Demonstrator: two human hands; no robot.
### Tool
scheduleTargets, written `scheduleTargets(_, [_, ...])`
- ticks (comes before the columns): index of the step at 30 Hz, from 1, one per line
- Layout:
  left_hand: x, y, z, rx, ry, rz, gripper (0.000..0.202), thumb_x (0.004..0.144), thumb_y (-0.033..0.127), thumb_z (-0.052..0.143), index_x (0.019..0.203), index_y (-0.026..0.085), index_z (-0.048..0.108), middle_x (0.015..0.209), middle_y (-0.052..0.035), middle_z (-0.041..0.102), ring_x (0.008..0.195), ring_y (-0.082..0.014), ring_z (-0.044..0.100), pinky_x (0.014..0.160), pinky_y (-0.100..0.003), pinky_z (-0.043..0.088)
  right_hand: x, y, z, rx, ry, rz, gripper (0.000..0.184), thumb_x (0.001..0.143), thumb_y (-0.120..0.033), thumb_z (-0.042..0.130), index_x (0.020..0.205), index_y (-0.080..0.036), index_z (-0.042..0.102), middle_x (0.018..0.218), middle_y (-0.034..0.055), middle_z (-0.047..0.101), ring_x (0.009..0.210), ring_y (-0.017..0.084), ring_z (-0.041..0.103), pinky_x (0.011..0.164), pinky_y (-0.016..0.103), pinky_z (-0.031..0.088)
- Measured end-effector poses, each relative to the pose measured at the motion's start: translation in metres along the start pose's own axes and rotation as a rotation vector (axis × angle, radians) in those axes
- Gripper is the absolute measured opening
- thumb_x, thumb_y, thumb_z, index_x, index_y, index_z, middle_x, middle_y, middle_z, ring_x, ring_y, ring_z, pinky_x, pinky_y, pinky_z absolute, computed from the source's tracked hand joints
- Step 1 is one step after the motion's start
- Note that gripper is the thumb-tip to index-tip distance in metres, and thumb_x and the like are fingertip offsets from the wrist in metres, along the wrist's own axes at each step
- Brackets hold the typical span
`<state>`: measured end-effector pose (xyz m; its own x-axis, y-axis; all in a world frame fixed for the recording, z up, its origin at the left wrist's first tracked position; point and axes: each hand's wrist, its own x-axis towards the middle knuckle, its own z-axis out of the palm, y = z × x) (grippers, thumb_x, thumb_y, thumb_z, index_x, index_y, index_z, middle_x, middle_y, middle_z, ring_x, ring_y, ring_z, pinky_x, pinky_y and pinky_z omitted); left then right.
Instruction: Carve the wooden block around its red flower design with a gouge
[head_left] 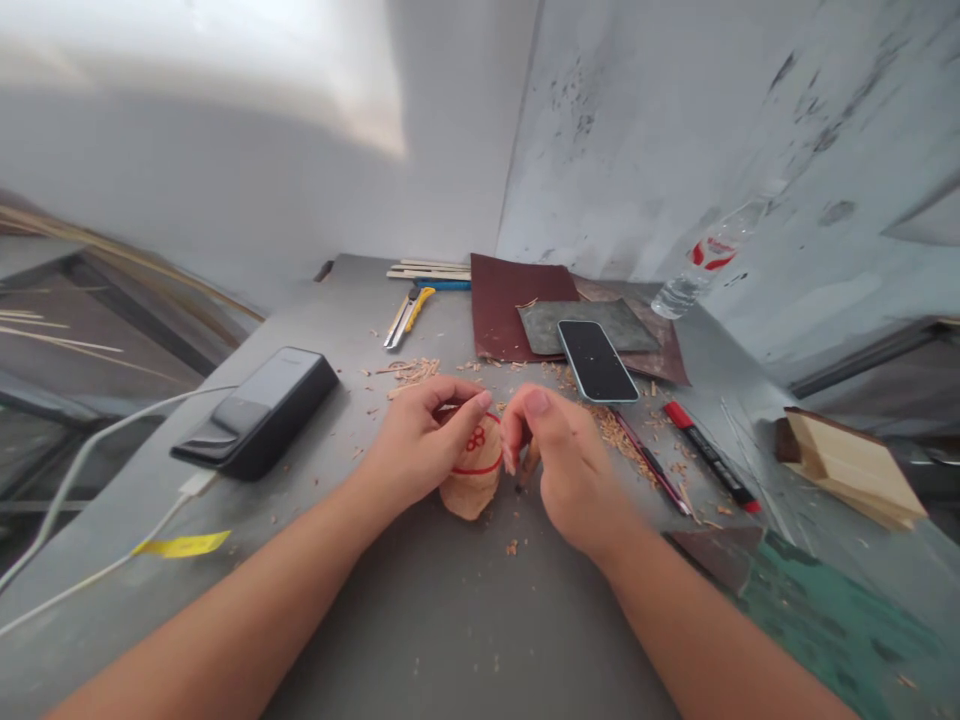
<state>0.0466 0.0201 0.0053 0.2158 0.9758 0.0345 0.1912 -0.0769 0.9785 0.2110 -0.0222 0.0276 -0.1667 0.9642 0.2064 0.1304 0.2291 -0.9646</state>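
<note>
In the head view, my left hand [431,435] grips a pale, rounded piece of wood [471,490] from its left and upper side. Red lines and a small red flower-like mark are drawn on the wood. Close by on the right, my right hand [559,455] is closed with its fingers curled in. A bit of something thin and brownish shows below those fingers, mostly hidden, so I cannot make out what it is. Wood shavings [416,372] lie scattered behind and around both hands.
Behind are a yellow utility knife [409,315], dark red sandpaper [499,310] and a phone [598,362]. A black power bank [259,415] with a white cable lies left. Rightward are a thin dark red pen-like tool [651,462], a red-capped marker [711,457] and a water bottle [709,257].
</note>
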Motion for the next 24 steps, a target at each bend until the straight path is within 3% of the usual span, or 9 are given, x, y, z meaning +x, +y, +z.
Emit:
scheduleTargets(4, [-0.001,0.002,-0.003,0.010,0.054,0.046,0.030,0.091,0.044,0.068,0.094,0.015,0.077,0.098,-0.0091,0.079,0.091,-0.0228,0.072,0.081,-0.031,0.056,-0.003,0.003,0.004,0.054,-0.047,0.006,0.058,0.110,-0.063,0.037,0.073,-0.021,0.052,0.068,-0.0007,0.051,0.065,0.015,0.045,0.063,0.029,0.036])
scheduleTargets(9, [0.000,0.000,-0.005,-0.001,0.048,-0.011,0.031,0.096,0.046,0.067,0.093,0.017,0.079,0.095,-0.0081,0.079,0.088,-0.0223,0.070,0.076,-0.032,0.053,-0.006,0.005,0.010,0.178,-0.080,0.038,0.058,0.110,-0.062,0.035,0.072,-0.020,0.050,0.068,-0.0006,0.048,0.066,0.015,0.043,0.064,0.030,0.035])
scheduleTargets(14, [0.000,0.000,-0.008,0.009,0.060,-0.008,0.027,0.099,0.043,0.066,0.094,0.021,0.081,0.102,-0.0065,0.081,0.097,-0.0218,0.072,0.086,-0.032,0.054,-0.005,0.006,0.010,0.296,-0.120,0.068,0.052,0.108,-0.061,0.044,0.076,-0.020,0.052,0.069,-0.0007,0.048,0.064,0.014,0.041,0.059,0.029,0.032])
scheduleTargets(20, [0.002,0.002,-0.012,-0.189,0.078,-0.212,0.030,0.095,0.047,0.072,0.094,0.019,0.082,0.093,-0.0069,0.082,0.085,-0.0203,0.073,0.075,-0.028,0.057,-0.005,0.007,0.005,0.187,-0.134,0.034,0.056,0.104,-0.068,0.049,0.075,-0.020,0.052,0.068,-0.0009,0.049,0.063,0.014,0.044,0.060,0.030,0.032])
scheduleTargets(24, [0.002,0.003,-0.012,-0.251,0.098,-0.255,0.030,0.091,0.048,0.077,0.091,0.018,0.082,0.092,-0.0067,0.082,0.081,-0.0187,0.073,0.071,-0.025,0.057,-0.004,0.003,0.001,0.144,-0.115,0.039,0.058,0.104,-0.069,0.048,0.074,-0.020,0.052,0.069,-0.0014,0.049,0.061,0.013,0.044,0.058,0.029,0.032])
